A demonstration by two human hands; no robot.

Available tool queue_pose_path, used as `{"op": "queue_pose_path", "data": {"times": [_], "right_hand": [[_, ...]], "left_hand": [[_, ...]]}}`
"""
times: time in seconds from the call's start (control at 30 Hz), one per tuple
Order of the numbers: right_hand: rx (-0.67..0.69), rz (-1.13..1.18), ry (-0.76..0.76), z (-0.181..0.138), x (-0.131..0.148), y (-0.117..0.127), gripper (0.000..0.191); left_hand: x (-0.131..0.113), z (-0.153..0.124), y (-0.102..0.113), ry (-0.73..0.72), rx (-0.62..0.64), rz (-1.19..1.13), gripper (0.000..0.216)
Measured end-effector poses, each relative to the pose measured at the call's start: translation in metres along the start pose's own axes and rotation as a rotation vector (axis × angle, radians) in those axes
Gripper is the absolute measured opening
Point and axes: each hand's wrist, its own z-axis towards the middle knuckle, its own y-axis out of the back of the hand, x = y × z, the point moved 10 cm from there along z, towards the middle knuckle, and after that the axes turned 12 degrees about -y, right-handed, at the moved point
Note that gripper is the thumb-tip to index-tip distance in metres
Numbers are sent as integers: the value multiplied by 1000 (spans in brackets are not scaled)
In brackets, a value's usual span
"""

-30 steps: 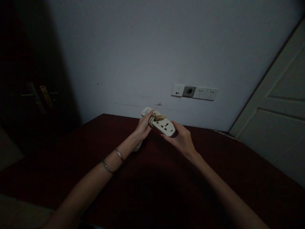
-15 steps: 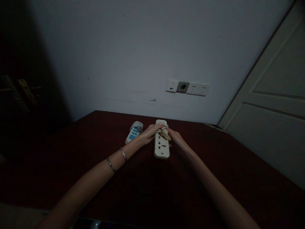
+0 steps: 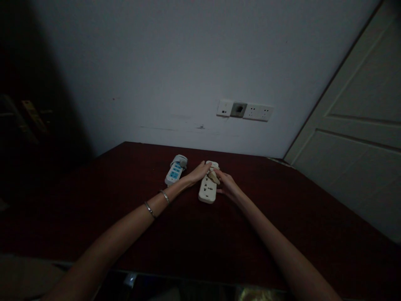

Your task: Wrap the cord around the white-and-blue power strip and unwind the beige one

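A white power strip [image 3: 207, 192] lies on the dark red tabletop [image 3: 175, 234], its cord [image 3: 214, 168] wrapped around its upper part. The pale plug [image 3: 214, 177] rests against its face. My left hand [image 3: 199, 170] grips the strip's left side, thumb over the wound cord. My right hand [image 3: 227, 184] closes on its right side, fingers by the cord and plug. To the left of my left hand lies a second power strip [image 3: 174, 173], white with blue sockets and a grey cord wound round its far end.
Behind the table rises a pale wall with a row of wall sockets [image 3: 257, 112]. A panelled white door [image 3: 351, 167] stands on the right. Beyond the table's near edge, dim items show below; a dark area with a metal handle [image 3: 33, 113] is at far left.
The white power strip has tilted slightly, its near end shifting left, with both hands still on it. The whole view has shifted a little, showing more of the table's near edge.
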Motion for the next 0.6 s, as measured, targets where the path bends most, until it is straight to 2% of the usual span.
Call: {"op": "queue_pose_path", "data": {"times": [0.1,0.23,0.47,0.6], "right_hand": [[-73,-61,37,5,1,6,35],[-149,-149,98,9,4,13,39],[-138,-333,213,11,12,14,48],[-120,-368,255,15,14,15,50]], "left_hand": [[0,2,-14,-58,104,-87,35],[17,5,-14,-18,84,-211,46],[24,7,-13,5,61,-311,52],[23,5,-18,21,90,-343,54]]}}
